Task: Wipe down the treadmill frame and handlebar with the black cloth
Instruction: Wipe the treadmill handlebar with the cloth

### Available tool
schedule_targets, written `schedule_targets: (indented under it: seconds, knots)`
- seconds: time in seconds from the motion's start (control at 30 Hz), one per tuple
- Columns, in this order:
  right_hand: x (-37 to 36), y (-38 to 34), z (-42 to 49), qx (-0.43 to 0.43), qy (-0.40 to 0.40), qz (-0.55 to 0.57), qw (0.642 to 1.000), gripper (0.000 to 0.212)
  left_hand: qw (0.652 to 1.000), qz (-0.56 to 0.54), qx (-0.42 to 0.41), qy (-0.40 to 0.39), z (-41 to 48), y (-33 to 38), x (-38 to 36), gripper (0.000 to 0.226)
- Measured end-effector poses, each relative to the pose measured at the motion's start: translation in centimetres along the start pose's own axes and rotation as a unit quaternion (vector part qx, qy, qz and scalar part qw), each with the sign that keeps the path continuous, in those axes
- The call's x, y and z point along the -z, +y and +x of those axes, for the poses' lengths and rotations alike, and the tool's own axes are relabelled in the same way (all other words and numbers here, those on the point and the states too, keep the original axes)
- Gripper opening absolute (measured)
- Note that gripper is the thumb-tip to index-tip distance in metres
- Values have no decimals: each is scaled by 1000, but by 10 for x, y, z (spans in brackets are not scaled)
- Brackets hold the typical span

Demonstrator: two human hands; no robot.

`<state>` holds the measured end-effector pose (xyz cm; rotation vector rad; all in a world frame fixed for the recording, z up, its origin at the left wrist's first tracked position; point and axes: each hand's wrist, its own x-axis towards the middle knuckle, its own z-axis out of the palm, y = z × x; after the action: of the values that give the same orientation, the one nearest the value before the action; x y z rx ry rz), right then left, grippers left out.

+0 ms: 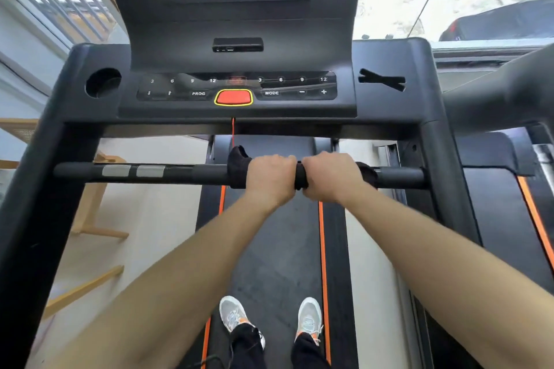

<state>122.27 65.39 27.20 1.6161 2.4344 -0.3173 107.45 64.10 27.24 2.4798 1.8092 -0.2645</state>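
Both arms reached forward, the left hand [269, 178] and right hand [331, 177] side by side, each closed over the crumpled black cloth [238, 163] wrapped around the black cylindrical handlebar [180, 173] right of its middle, below the round, seemingly empty cup holder [103, 82].

Both bare forearms reach straight forward, side by side. The left hand [271, 178] and right hand [329, 177] sit knuckles-up, nearly touching, fingers [280, 159] curled over in closed grips.
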Motion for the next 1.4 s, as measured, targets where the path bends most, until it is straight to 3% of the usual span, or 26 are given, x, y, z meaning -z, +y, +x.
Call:
schedule_targets:
  seconds: [0.1,0.17,0.23,0.3,0.37,0.4,0.47,0.5,0.57,0.63,0.67,0.73,0.8,0.87,0.93,0.97,1.03,1.13,1.17,1.23,1.27,1.33,1.4]
  knots:
    - [31,14,17,8,-218,114,969,32,964,-90,-19,-249,31,-7,33,29]
    - [25,18,16,8,-192,97,977,33,937,-107,-18,-331,43,-7,41,33]
    - [2,18,1,-9,-23,17,1000,32,961,-80,-15,-265,34,1,35,28]
    - [-30,15,-20,-7,176,-69,982,29,998,-14,-23,-63,14,15,13,23]
    - [-41,15,-28,-21,265,-93,960,26,997,16,-9,81,-2,28,-5,19]
    - [-36,16,-25,-24,232,-75,969,24,996,15,4,86,-3,29,-7,17]
    - [-11,21,-14,-28,63,-13,998,19,1000,6,2,-4,10,26,3,20]
    - [2,28,-8,-19,-38,36,998,21,997,-16,-8,-80,20,23,12,23]
    - [24,42,8,-1,-221,137,966,27,960,-97,-22,-262,43,17,27,30]
    - [30,53,18,0,-297,191,936,31,910,-164,-20,-381,60,16,33,34]
    - [29,55,19,2,-289,196,937,32,904,-172,-19,-390,64,17,33,35]
    - [19,52,10,17,-197,144,970,31,936,-130,-31,-326,56,21,31,36]
    - [0,48,-8,16,-25,35,999,29,984,-49,-36,-170,36,30,21,30]
    - [-26,44,-23,18,144,-41,989,25,999,-2,-40,-16,19,43,8,21]
    - [-35,42,-30,10,228,-58,972,29,996,10,-48,72,11,52,-2,14]
    - [-33,42,-28,-1,198,-48,979,27,995,11,-46,82,11,53,-4,13]
    - [-12,45,-21,-19,45,-9,999,18,999,-3,-32,39,16,53,2,14]
    - [22,61,-5,-3,-180,123,976,28,987,-58,-47,-139,36,49,23,23]
    - [27,65,-2,-1,-219,151,964,30,974,-84,-53,-203,44,48,31,27]
    - [26,67,-7,-2,-191,130,973,29,960,-103,-51,-254,53,49,35,30]
    - [18,67,-14,-13,-131,86,988,29,968,-95,-48,-227,51,50,34,28]
    - [-9,66,-36,-15,58,-26,998,26,994,-48,-39,-92,33,58,20,22]
    - [-35,66,-53,-26,203,-105,973,26,999,1,-38,36,19,72,4,21]
